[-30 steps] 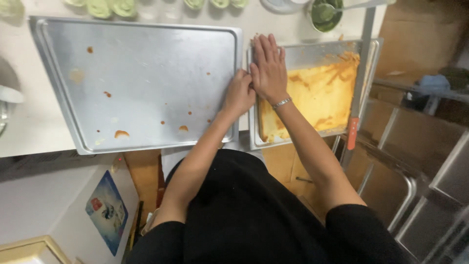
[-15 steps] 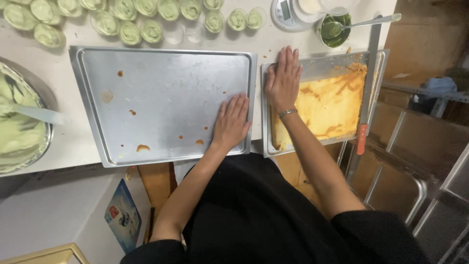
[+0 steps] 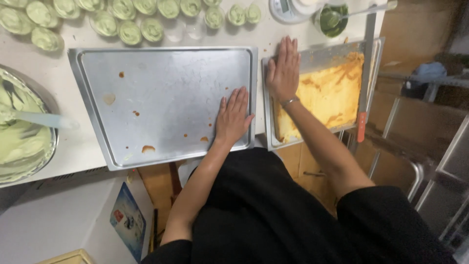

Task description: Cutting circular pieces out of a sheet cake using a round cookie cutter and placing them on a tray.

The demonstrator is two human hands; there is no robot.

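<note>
My left hand [image 3: 233,116] lies flat, fingers apart, on the right part of a large empty metal baking tray [image 3: 146,98] dotted with orange crumbs. My right hand [image 3: 283,68] rests flat with fingers together on the left side of a smaller tray [image 3: 320,56] that holds a yellow sheet of sponge cake [image 3: 327,95]. A thin bracelet circles the right wrist. Neither hand holds anything.
Rows of small green-filled cups [image 3: 122,19] line the back of the white table. A metal bowl of green cream with a spatula [image 3: 22,132] sits at the left. A scale [image 3: 293,7], a green-paste jar with spoon [image 3: 334,17], and a long knife with orange handle [image 3: 364,83] are right.
The view has shifted left, so the bowl and cups now show. My left hand has moved from the sponge tray's edge onto the large tray; my right hand stays on the sponge tray.
</note>
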